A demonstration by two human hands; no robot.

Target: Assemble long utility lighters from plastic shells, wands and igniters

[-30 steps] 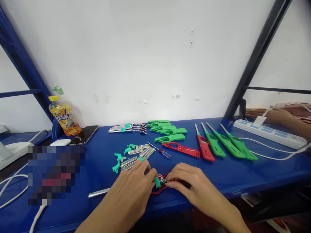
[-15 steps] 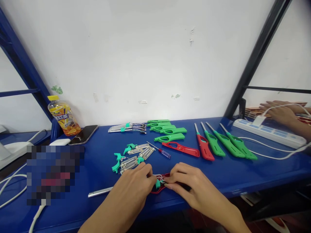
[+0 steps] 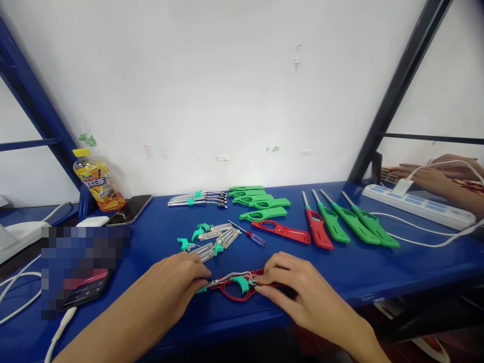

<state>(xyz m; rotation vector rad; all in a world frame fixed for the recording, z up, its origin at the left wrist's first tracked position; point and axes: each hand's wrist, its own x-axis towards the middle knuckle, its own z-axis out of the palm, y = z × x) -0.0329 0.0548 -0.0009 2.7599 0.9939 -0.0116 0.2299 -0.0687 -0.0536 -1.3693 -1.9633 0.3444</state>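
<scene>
A red lighter shell (image 3: 235, 297) lies open near the table's front edge, with a teal trigger (image 3: 240, 283) and a white wire (image 3: 236, 275) inside it. My left hand (image 3: 177, 277) pinches the metal tube at the shell's left end, where a bit of teal shows under the fingertips. At the shell's right end, my right hand (image 3: 291, 282) grips the handle part, its thumb and forefinger close to the wire's end. Just behind my left hand lie clear fuel tubes (image 3: 227, 237) and loose teal triggers (image 3: 200, 231).
Farther back are metal rods (image 3: 196, 199), green shells (image 3: 264, 214), a red shell half (image 3: 282, 230) and a screwdriver (image 3: 257, 238). Several assembled lighters (image 3: 333, 224) and a power strip (image 3: 419, 206) lie right. A bottle (image 3: 100, 181) and phone (image 3: 130, 209) stand left. Another person's hands show far right.
My left hand has moved left from the trigger area to the shell's left end, uncovering the trigger and wire. My right hand stays in place. The other person's hands at far right have shifted.
</scene>
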